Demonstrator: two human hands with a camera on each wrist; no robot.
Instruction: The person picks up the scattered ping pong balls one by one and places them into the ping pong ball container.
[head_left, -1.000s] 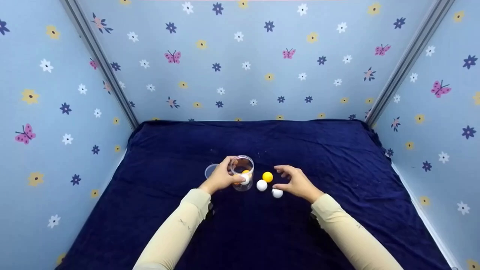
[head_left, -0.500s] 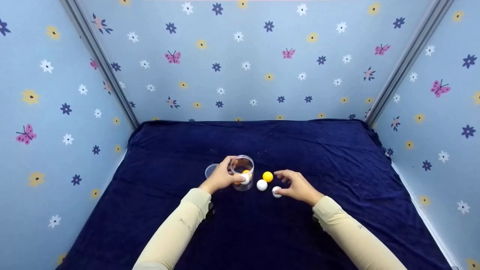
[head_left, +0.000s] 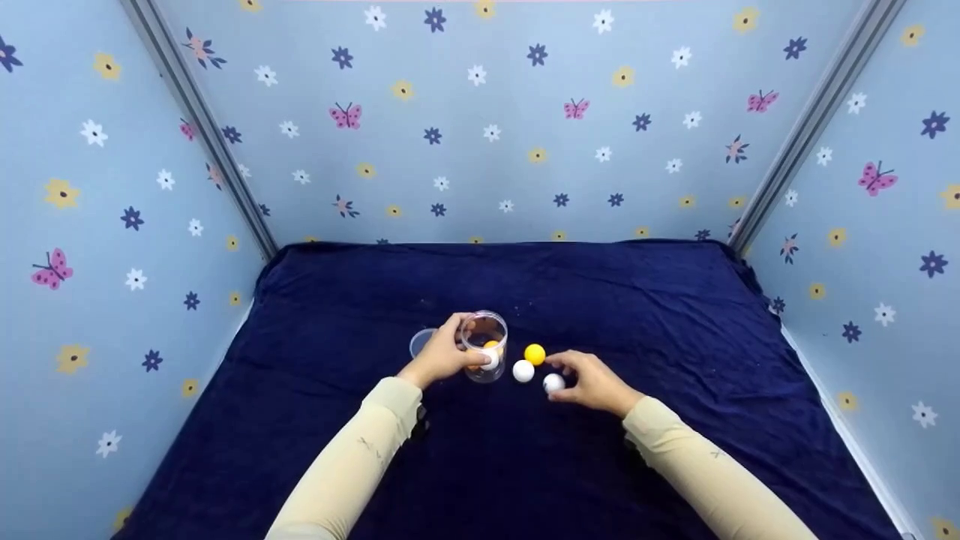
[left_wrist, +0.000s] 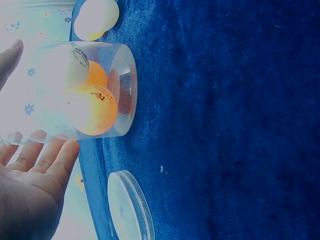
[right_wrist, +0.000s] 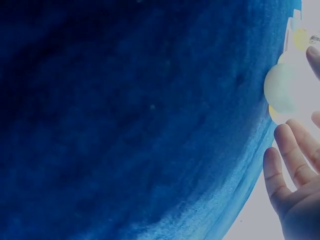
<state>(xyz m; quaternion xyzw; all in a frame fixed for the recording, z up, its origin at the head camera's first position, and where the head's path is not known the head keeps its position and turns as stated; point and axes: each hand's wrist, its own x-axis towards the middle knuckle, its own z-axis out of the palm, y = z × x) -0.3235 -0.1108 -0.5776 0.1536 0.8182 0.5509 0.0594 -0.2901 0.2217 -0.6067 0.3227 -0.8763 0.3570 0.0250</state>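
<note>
My left hand (head_left: 442,358) grips a clear plastic jar (left_wrist: 129,90), which stands upright and uncovered on the cloth. Inside it lie several table tennis balls, among them an orange ball (left_wrist: 95,112) and a white one (left_wrist: 70,65). In the head view my right hand (head_left: 596,381) straddles a loose white table tennis ball (head_left: 553,382): the thumb is at its near side, while the fingers reach past it with a gap. Between that ball and the jar, a second white ball (head_left: 523,370) and a yellow ball (head_left: 535,354) sit close together.
A clear round lid (left_wrist: 132,210) lies on the cloth left of the jar, partly behind the left hand in the head view. Dark blue velvet cloth (head_left: 637,300) covers the table. Flower-patterned walls (head_left: 480,150) enclose the back and both sides.
My right hand has lowered and turned toward the near white ball, its thumb moving from above the ball to its near side. The left hand and jar stay put.
</note>
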